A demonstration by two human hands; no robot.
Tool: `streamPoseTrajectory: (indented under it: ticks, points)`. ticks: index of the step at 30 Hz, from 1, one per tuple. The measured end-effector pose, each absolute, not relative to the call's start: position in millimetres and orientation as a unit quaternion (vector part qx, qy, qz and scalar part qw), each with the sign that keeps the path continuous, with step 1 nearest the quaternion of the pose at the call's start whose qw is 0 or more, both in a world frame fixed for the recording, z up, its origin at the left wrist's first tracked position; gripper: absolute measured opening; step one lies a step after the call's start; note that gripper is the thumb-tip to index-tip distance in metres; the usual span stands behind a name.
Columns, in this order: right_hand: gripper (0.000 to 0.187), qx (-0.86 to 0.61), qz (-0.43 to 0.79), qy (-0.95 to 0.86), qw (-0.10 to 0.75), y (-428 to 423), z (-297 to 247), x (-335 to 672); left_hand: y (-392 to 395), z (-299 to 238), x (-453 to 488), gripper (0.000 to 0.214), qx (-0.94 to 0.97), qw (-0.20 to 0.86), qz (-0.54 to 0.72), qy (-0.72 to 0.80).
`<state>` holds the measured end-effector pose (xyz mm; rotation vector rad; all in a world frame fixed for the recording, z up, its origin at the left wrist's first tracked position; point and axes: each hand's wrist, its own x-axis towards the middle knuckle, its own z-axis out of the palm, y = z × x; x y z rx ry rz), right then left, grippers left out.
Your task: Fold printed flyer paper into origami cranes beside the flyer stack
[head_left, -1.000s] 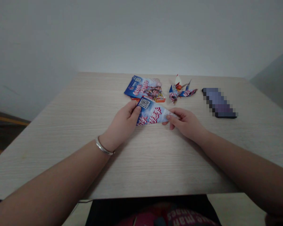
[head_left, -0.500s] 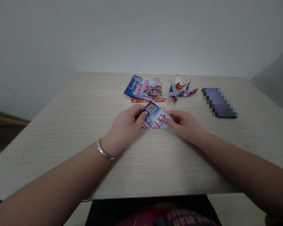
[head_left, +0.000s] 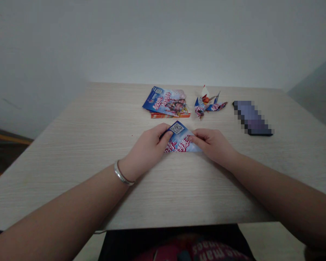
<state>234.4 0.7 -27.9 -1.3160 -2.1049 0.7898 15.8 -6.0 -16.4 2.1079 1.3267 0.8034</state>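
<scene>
The sheet (head_left: 183, 141) is glossy printed paper, blue and white with red-edged lettering, folded into a flat triangle: its peak, bearing a QR code, points to the table's far edge, its straight base to the near edge. The table (head_left: 97, 127) has a pale, streaky wood grain. Near its far edge lie a stack (head_left: 164, 101) of similar sheets and crisp, sharp-tipped paper cranes (head_left: 214, 107); the flat, dark phone (head_left: 254, 119) sits towards the far right corner.

Compared with one second ago, the hands are closer together and the sheet is turned, its peak clear of the stack.

The left hand (head_left: 150, 145) pinches the sheet's left slope, thumb on top; the right hand (head_left: 214, 145) pinches the right slope likewise. The sheet spans the gap between both thumbs.
</scene>
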Motion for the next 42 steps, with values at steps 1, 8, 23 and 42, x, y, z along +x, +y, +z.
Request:
streamPoseTrajectory:
  ticks: [1, 8, 23, 42]
  points:
    - [0.033, -0.483, 0.293, -0.782, 0.264, 1, -28, 235, -6, -16, 16, 0.022, 0.777, 0.261, 0.297, 0.491]
    - [0.031, -0.468, 0.289, -0.793, 0.261, 3, -29, 236, -7, -15, 17, 0.02, 0.775, 0.269, 0.302, 0.486]
    - [0.033, -0.484, 0.248, -0.803, 0.245, -1, -26, 237, -7, -15, 18, 0.019, 0.765, 0.283, 0.303, 0.492]
    - [0.022, -0.449, 0.408, -0.643, 0.468, 3, -32, 220, -17, -19, 25, 0.037, 0.773, 0.277, 0.334, 0.462]
